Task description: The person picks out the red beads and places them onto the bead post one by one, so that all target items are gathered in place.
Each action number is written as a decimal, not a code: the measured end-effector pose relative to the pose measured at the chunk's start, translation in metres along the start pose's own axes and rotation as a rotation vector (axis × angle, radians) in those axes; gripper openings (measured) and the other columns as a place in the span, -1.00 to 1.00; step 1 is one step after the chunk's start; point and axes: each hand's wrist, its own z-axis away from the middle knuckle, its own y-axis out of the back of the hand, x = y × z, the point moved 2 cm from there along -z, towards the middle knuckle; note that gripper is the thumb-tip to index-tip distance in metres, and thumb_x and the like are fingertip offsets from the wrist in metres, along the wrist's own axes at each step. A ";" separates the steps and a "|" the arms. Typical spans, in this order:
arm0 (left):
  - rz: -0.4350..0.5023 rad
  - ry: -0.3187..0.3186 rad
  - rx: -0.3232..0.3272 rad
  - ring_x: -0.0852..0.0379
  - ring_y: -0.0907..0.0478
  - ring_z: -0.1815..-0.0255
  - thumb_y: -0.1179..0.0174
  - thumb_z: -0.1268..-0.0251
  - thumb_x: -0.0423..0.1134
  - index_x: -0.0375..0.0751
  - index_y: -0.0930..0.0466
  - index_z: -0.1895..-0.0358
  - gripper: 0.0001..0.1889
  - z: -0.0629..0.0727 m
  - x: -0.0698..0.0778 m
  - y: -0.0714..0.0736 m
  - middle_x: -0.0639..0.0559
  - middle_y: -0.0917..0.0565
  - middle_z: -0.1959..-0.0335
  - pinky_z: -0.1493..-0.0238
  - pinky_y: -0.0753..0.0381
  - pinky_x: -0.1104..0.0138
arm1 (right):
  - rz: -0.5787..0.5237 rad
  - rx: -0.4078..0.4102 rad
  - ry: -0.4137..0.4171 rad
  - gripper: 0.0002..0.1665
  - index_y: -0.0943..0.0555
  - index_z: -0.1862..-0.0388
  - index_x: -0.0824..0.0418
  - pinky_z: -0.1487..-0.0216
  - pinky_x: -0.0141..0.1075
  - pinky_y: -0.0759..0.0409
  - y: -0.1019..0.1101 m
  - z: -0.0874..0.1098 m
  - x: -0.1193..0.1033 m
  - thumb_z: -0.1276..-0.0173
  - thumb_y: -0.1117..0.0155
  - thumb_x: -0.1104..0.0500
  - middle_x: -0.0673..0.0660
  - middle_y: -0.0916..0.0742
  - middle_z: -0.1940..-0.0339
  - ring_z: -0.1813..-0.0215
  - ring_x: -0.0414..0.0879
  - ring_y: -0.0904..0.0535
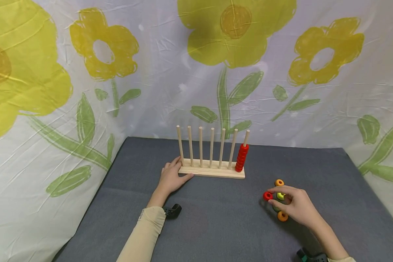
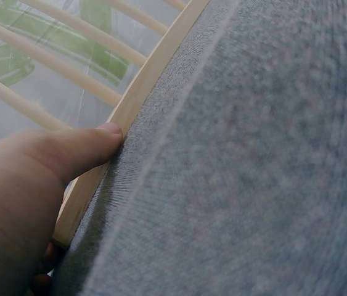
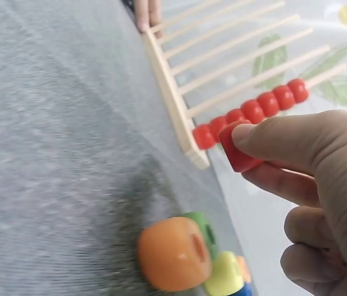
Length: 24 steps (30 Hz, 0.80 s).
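My right hand [image 1: 299, 204] pinches a red bead [image 1: 267, 196] between thumb and fingertips, lifted above the cloth, its hole facing up. In the right wrist view this red bead [image 3: 238, 147] overlaps the far stack. A wooden peg stand [image 1: 213, 170] with several upright pegs stands at the back middle. Its rightmost peg carries a stack of red beads [image 1: 242, 158]; the other pegs are bare. My left hand [image 1: 171, 177] grips the stand's left end, the thumb along the front edge. In the left wrist view the thumb [image 2: 93, 148] presses the base's side, other fingers mostly hidden.
Under and beside my right hand lie loose beads: an orange bead [image 1: 282, 216], another orange bead [image 1: 279, 182], a yellow bead [image 1: 280, 196] and a green bead [image 3: 203, 229]. Dark grey cloth [image 1: 216, 218] covers the table. A flowered sheet [image 1: 157, 91] hangs behind.
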 end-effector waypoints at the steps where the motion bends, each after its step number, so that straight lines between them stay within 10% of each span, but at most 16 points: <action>1: -0.001 0.001 -0.002 -0.21 -0.27 -0.37 -0.34 -0.27 0.25 -0.25 -0.37 -0.51 -0.12 0.000 0.000 -0.001 -0.18 -0.25 -0.55 -0.28 -0.22 -0.09 | 0.006 0.012 0.009 -0.59 -0.78 0.05 -0.01 0.68 -0.40 -0.19 0.002 -0.001 0.000 -0.11 -0.64 0.28 -0.16 -0.33 0.68 0.67 -0.37 -0.09; 10: 0.004 -0.012 0.007 -0.22 -0.27 -0.36 -0.34 -0.27 0.24 -0.24 -0.35 -0.52 -0.11 -0.002 -0.003 -0.002 -0.18 -0.25 -0.55 -0.27 -0.23 -0.09 | 0.064 0.084 0.061 -0.58 -0.79 0.05 0.02 0.69 -0.38 -0.15 0.013 -0.017 -0.007 -0.10 -0.65 0.29 -0.12 -0.68 0.35 0.70 -0.35 -0.12; 24: 0.000 -0.001 -0.011 -0.22 -0.27 -0.36 -0.32 -0.28 0.27 -0.25 -0.34 -0.52 -0.10 -0.001 -0.002 -0.002 -0.17 -0.24 -0.56 -0.28 -0.22 -0.08 | 0.123 0.214 0.064 -0.65 -0.79 0.06 0.08 0.69 -0.33 -0.13 0.018 -0.050 -0.020 -0.15 -0.62 0.25 -0.15 -0.35 0.70 0.71 -0.27 -0.14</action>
